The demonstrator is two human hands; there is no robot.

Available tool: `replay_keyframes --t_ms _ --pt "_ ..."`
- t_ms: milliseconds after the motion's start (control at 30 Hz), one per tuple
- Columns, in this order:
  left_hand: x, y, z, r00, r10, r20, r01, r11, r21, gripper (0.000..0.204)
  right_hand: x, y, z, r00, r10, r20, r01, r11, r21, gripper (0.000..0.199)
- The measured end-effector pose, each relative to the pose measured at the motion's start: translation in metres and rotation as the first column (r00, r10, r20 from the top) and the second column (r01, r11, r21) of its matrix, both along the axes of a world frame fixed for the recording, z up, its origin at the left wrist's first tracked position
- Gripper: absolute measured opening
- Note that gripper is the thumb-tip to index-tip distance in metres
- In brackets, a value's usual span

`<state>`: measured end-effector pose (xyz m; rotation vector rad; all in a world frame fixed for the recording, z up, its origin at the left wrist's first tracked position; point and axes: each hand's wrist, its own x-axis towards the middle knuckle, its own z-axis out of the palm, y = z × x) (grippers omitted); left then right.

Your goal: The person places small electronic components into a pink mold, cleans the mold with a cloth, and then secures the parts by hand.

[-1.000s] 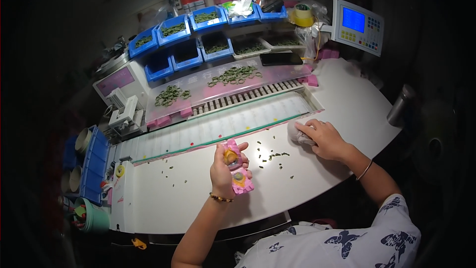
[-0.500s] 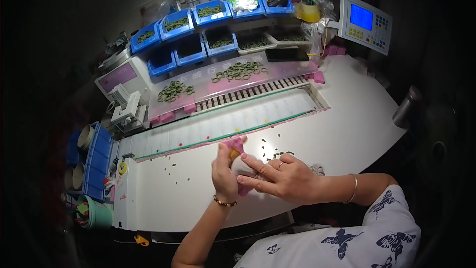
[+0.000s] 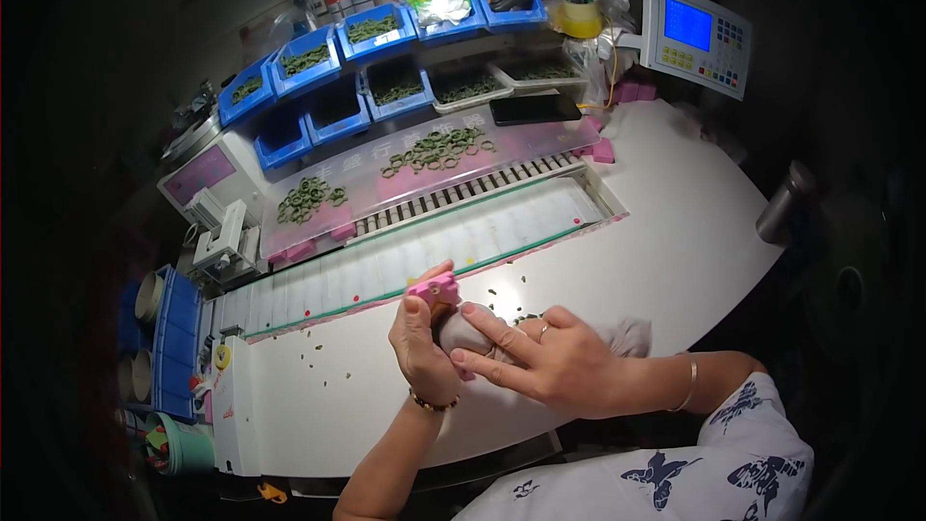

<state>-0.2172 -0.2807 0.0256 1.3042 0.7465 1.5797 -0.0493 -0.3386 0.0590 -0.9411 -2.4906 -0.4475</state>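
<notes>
My left hand (image 3: 422, 352) is closed round a pink rubber mold (image 3: 436, 289), which has an orange-brown patch on its inner side. A round, pale cloth pouch (image 3: 467, 331) is in my right hand (image 3: 571, 367), its index and middle fingers stretched along the bundle, up against the mold. The pouch's gathered cloth tail (image 3: 632, 336) sticks out past the back of that hand. Both hands are over the white tabletop (image 3: 333, 420). Small dark green bits (image 3: 522, 317) lie just beyond my right hand; the mold's lower part is mostly hidden by the fingers.
Green rings (image 3: 439, 150) lie on a clear sheet behind a slatted strip. Blue bins (image 3: 373, 31) of green pieces stand at the back. A control panel (image 3: 696, 37) is at right, a metal cylinder (image 3: 783, 203) at the right edge, a green bucket (image 3: 190, 449) at left.
The view has shifted a little. The mold has tilted, so more of its pink end face shows, and the pouch stays pressed against it.
</notes>
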Motion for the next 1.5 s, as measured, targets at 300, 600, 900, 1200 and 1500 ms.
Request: replay_keyframes --t_ms 300,600,900,1200,1500 --pt "-0.012 0.038 -0.03 0.947 0.048 0.317 0.098 0.899 -0.428 0.059 0.069 0.022 -0.006 0.978 -0.21 -0.004 0.208 0.969 -0.133 0.05" --pt "0.019 0.034 -0.032 0.986 -0.126 0.105 0.155 0.928 -0.338 0.047 0.097 0.049 -0.024 0.892 -0.422 0.165 0.439 0.895 -0.084 0.043" --pt "0.03 0.023 -0.04 0.99 -0.133 -0.036 0.131 0.99 -0.051 0.038 0.028 0.073 -0.016 0.722 -0.202 -0.662 -0.24 0.824 -0.513 0.029" --pt "0.009 0.024 -0.046 0.849 0.344 -0.401 -0.204 0.914 0.352 0.042 0.025 0.08 -0.026 0.646 -0.122 -0.754 -0.216 0.918 -0.334 0.021" --pt "-0.017 0.049 -0.037 0.747 0.21 -0.63 -0.137 0.977 0.163 0.038 0.032 0.078 -0.033 0.622 -0.426 -0.657 -0.485 0.448 -0.751 0.041"
